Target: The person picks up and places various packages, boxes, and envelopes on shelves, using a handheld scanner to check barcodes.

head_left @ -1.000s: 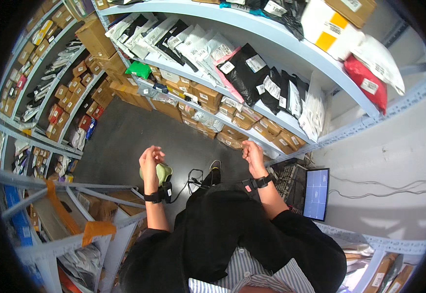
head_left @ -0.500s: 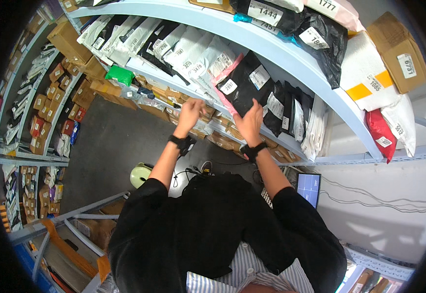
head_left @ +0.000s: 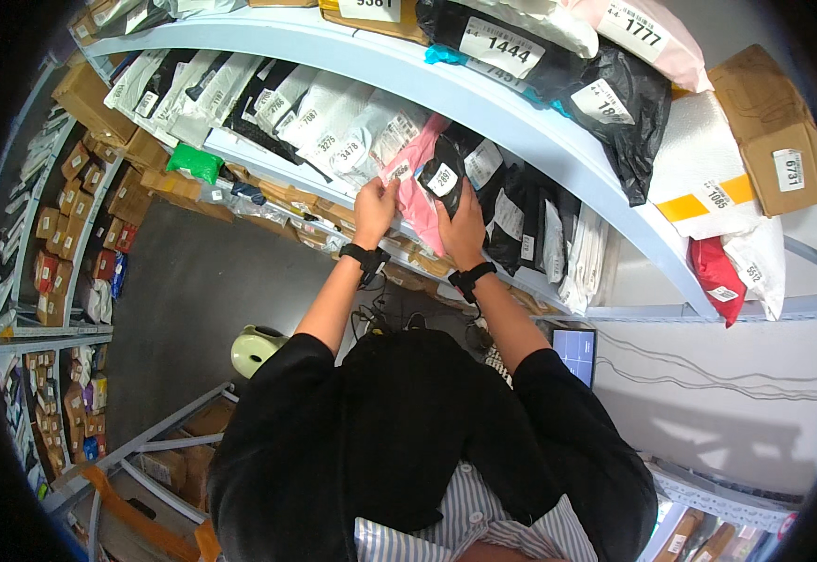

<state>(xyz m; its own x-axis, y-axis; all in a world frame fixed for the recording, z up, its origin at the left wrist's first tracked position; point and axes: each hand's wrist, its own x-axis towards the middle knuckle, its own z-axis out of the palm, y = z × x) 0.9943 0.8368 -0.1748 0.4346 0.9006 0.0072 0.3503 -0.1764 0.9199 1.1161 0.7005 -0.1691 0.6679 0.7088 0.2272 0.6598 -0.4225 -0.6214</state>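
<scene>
On the middle shelf a row of mailer bags stands on edge. My left hand [head_left: 374, 214] is closed at the left edge of a pink mailer bag [head_left: 418, 208], fingers curled against it. My right hand [head_left: 465, 228] grips a black mailer bag [head_left: 443, 178] with a white label, its face bent over and leaning away from the pink one. White mailer bags [head_left: 348, 150] lean just left of the pink bag. More black mailer bags [head_left: 507, 215] stand to the right of my right hand. Black bands with small devices sit on both wrists.
Above, the upper shelf's edge [head_left: 277, 42] curves across, with black, white and red bags overhanging it and a cardboard box [head_left: 772, 131] at right. Lower shelves hold cartons and a green bag [head_left: 195, 164]. A pale green stool [head_left: 257, 351] stands on the floor; a screen [head_left: 574, 354] sits at right.
My left hand has come to the pink bag from the free space beside it. My right hand has closed on the black bag and tilted it, so more of the pink bag shows.
</scene>
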